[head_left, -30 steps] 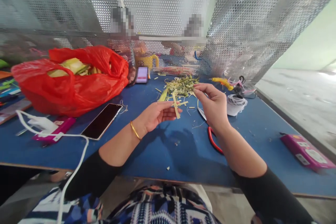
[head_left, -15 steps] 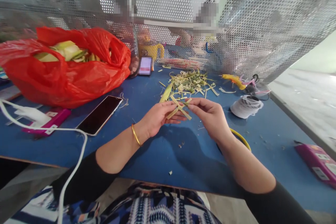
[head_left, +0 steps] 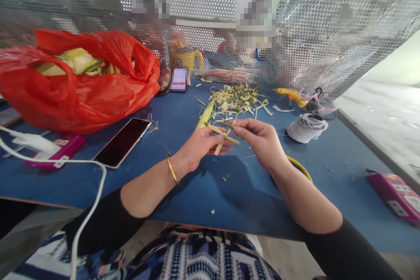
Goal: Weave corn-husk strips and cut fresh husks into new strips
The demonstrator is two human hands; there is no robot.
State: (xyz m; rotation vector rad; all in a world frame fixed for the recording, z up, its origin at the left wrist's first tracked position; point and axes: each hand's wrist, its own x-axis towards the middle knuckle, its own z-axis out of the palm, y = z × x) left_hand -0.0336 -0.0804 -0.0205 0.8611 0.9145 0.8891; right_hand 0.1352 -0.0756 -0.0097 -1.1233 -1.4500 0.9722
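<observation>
Pale green leaf strips (head_left: 223, 134) cross each other between my two hands, above the blue table. My left hand (head_left: 203, 145), with a gold bangle at its wrist, pinches the crossed strips between thumb and fingers. From the right, my right hand (head_left: 256, 138) pinches a thin green piece (head_left: 229, 125) at the top of the crossing. Just behind my left hand lies a long green husk (head_left: 205, 114). A pile of cut leaf scraps (head_left: 238, 98) lies beyond both hands.
A red plastic bag (head_left: 98, 92) of husks stands left, near a black phone (head_left: 124, 142) and a white cable (head_left: 98, 201). White string (head_left: 306, 128), a yellow ring (head_left: 302, 169), a yellow tool (head_left: 292, 95) and a purple power strip (head_left: 395, 197) lie right. Perforated metal panels (head_left: 203, 4) rise behind.
The crossed strips have turned in my left hand. My right hand has shifted slightly up and left, still pinching. The whole view has moved a little.
</observation>
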